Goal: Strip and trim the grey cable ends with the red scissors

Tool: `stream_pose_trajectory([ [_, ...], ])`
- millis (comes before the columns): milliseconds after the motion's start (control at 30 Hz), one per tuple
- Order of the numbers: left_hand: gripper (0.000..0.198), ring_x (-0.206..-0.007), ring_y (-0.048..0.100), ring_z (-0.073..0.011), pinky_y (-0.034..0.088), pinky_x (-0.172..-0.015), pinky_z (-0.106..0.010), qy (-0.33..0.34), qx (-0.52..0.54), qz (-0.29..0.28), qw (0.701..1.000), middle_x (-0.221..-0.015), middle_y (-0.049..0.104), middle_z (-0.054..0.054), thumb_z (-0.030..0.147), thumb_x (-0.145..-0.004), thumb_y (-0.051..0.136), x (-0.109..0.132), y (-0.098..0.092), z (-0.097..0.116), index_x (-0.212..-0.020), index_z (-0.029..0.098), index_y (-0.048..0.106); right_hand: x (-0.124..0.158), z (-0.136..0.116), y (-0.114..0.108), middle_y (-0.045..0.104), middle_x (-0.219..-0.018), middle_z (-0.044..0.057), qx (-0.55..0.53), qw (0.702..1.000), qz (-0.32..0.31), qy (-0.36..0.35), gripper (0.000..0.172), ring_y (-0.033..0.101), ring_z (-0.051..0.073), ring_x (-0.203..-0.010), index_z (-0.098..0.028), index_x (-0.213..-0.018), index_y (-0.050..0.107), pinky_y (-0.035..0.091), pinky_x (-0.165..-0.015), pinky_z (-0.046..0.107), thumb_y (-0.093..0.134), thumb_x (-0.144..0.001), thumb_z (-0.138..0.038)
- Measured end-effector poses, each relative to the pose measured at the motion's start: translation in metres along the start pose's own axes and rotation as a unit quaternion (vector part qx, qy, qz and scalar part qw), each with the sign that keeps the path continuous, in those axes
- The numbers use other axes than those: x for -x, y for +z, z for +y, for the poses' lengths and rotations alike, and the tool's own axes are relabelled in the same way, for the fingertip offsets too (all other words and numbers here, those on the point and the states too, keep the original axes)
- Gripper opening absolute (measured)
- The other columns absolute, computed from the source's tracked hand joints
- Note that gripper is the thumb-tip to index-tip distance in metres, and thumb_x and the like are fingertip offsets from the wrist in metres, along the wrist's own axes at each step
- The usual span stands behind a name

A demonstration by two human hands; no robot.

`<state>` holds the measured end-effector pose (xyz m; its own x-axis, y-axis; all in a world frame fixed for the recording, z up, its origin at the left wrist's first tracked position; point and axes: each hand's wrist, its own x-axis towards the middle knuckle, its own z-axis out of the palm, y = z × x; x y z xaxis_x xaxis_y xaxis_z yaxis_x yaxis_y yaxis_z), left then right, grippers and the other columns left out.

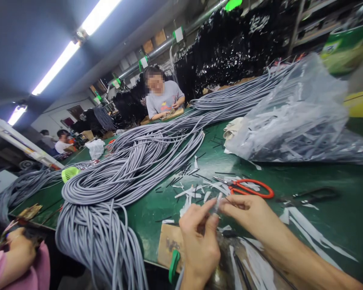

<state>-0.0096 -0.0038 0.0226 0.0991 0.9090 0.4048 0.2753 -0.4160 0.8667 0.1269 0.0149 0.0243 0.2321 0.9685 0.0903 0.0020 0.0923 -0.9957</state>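
Landmark: metal scissors with red looped handles [234, 188], flat on the green tabletop [278, 173]. Left hand [201, 237], on the scissors' near-left side, had a small, slim, translucent whitish piece [218, 202] pinched between thumb and forefinger. Piece sat at the fingertips, its upper end poking out above the pinch. Right hand [251, 211], just on the near side of the scissors, had its bent fingertips up against the piece's right side; couldn't tell if they gripped it. Thick grey cable bundle [133, 161] lay left of the scissors; clear plastic bag [293, 133] beyond and right.
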Motion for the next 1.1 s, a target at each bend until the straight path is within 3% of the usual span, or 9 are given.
stream_pose_trajectory([
  [100, 0.033, -0.06, 0.054, -0.0155, 0.043, -0.056, -0.024, -0.018, 0.044, 0.01, 0.999, -0.069, 0.066, -0.006, 0.043, -0.089, 0.06, 0.0, 0.001, -0.002, -0.099, 0.018, 0.079, -0.002, 0.003, -0.003, 0.056, -0.05, 0.0, -0.021, 0.999, 0.037, 0.004, 0.024, 0.046, 0.012, -0.045, -0.018, -0.054, 0.067, 0.037, -0.042, 0.023, 0.068, -0.062, -0.04],
  [200, 0.042, -0.049, 0.049, -0.0099, 0.04, -0.046, -0.019, -0.092, 0.155, 0.011, 0.984, -0.066, 0.063, -0.003, 0.055, -0.081, 0.068, 0.0, 0.003, -0.007, -0.095, 0.016, 0.078, 0.001, 0.004, -0.005, 0.065, -0.071, 0.004, -0.061, 0.997, 0.051, 0.001, 0.042, 0.036, 0.007, -0.04, -0.016, -0.09, 0.072, 0.029, -0.036, 0.021, 0.063, -0.073, -0.053],
  [367, 0.044, -0.031, 0.03, -0.0003, 0.024, -0.033, -0.011, -0.126, 0.301, -0.063, 0.943, -0.05, 0.048, 0.009, 0.053, -0.08, 0.071, -0.004, 0.002, -0.009, -0.109, 0.02, 0.066, 0.004, 0.01, -0.004, 0.069, -0.11, 0.011, -0.155, 0.977, -0.129, -0.066, 0.074, 0.044, 0.005, -0.044, -0.026, -0.138, 0.049, 0.04, -0.042, 0.02, 0.071, -0.072, -0.053],
  [533, 0.041, -0.027, 0.03, 0.0001, 0.021, -0.03, -0.009, -0.122, 0.342, -0.08, 0.928, -0.047, 0.05, 0.009, 0.052, -0.08, 0.072, -0.008, 0.001, -0.005, -0.102, 0.02, 0.058, 0.0, 0.014, -0.003, 0.071, -0.068, 0.005, -0.09, 0.991, -0.096, -0.013, 0.059, 0.06, 0.016, -0.052, -0.016, -0.118, 0.067, 0.05, -0.049, 0.025, 0.073, -0.067, -0.046],
  [633, 0.042, -0.026, 0.029, 0.0009, 0.021, -0.03, -0.008, -0.132, 0.357, -0.074, 0.922, -0.048, 0.051, 0.01, 0.052, -0.078, 0.074, -0.009, 0.002, -0.005, -0.096, 0.021, 0.053, 0.002, 0.007, -0.003, 0.069, -0.064, 0.004, -0.06, 0.994, -0.07, -0.06, 0.044, 0.065, 0.019, -0.061, -0.017, -0.103, 0.073, 0.054, -0.058, 0.028, 0.068, -0.067, -0.042],
  [767, 0.045, -0.025, 0.026, 0.0012, 0.018, -0.029, -0.007, -0.131, 0.369, -0.099, 0.915, -0.046, 0.051, 0.01, 0.055, -0.076, 0.075, -0.009, 0.002, -0.007, -0.088, 0.022, 0.046, 0.008, -0.007, -0.004, 0.063, -0.066, 0.0, -0.004, 0.988, -0.097, -0.116, 0.034, 0.056, 0.013, -0.049, -0.02, -0.1, 0.073, 0.045, -0.044, 0.023, 0.063, -0.075, -0.04],
  [833, 0.047, -0.025, 0.027, 0.0009, 0.019, -0.028, -0.007, -0.14, 0.366, -0.087, 0.916, -0.045, 0.05, 0.011, 0.056, -0.075, 0.075, -0.008, 0.003, -0.007, -0.086, 0.023, 0.043, 0.01, -0.014, -0.004, 0.062, -0.064, 0.0, 0.055, 0.978, -0.127, -0.157, 0.021, 0.055, 0.014, -0.051, -0.02, -0.08, 0.072, 0.044, -0.044, 0.023, 0.06, -0.08, -0.037],
  [933, 0.05, -0.026, 0.032, 0.0021, 0.023, -0.027, -0.007, -0.161, 0.323, -0.018, 0.932, -0.06, 0.058, 0.008, 0.055, -0.069, 0.079, -0.007, 0.005, -0.005, -0.085, 0.022, 0.045, 0.01, -0.018, -0.004, 0.06, -0.058, 0.002, 0.141, 0.946, -0.102, -0.273, 0.031, 0.057, 0.015, -0.053, -0.021, -0.058, 0.061, 0.046, -0.048, 0.024, 0.051, -0.086, -0.025],
  [1100, 0.056, -0.031, 0.042, 0.0022, 0.03, -0.028, -0.012, -0.154, 0.266, 0.063, 0.95, -0.103, 0.068, -0.008, 0.054, -0.066, 0.082, -0.008, 0.005, -0.004, -0.104, 0.019, 0.06, 0.011, -0.005, -0.001, 0.066, -0.069, 0.004, 0.222, 0.89, -0.053, -0.394, 0.029, 0.064, 0.016, -0.059, -0.022, -0.076, 0.067, 0.05, -0.051, 0.024, 0.042, -0.089, -0.014],
])
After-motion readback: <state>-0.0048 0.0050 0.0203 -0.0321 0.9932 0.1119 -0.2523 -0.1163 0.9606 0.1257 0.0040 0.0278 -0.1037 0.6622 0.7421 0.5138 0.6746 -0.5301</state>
